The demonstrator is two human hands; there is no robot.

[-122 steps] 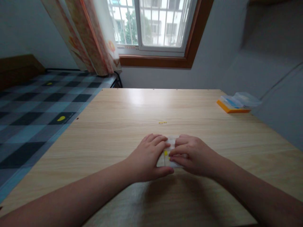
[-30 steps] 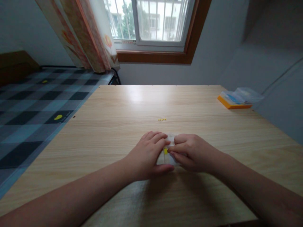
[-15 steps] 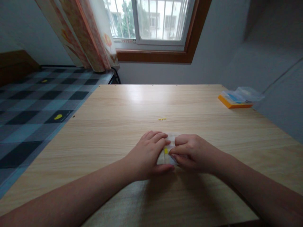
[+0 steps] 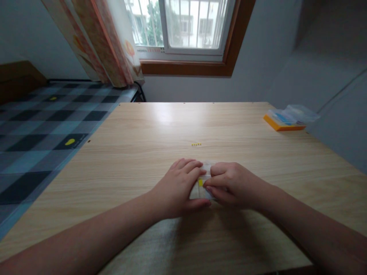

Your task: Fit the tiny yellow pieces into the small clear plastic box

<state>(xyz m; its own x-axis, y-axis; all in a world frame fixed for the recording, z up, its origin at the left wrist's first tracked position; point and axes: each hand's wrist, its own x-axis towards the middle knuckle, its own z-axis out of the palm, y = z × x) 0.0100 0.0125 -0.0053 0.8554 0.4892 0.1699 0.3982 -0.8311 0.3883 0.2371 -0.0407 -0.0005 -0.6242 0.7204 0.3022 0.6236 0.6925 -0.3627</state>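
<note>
Head view: the left hand point(image 4: 179, 189) and right hand point(image 4: 229, 185) rest on a pale wooden bench point(image 4: 143, 152), both closed in a grip on a small clear plastic box point(image 4: 203, 187) that shows a yellow piece inside. A short row of yellow beads point(image 4: 196, 144) lies just beyond the hands. An orange-edged box point(image 4: 282, 121) sits at the bench's far right edge, well apart; a checked bed point(image 4: 43, 130) lies to the left, below a window point(image 4: 183, 26).

- I see two hands: left hand point(image 4: 177, 189) and right hand point(image 4: 232, 185).
- One small clear packet point(image 4: 201, 187) between them.
- One yellow strip point(image 4: 196, 144).
- One orange box point(image 4: 282, 121).
- One table point(image 4: 137, 152).
- One window point(image 4: 183, 26), one curtain point(image 4: 100, 42).
</note>
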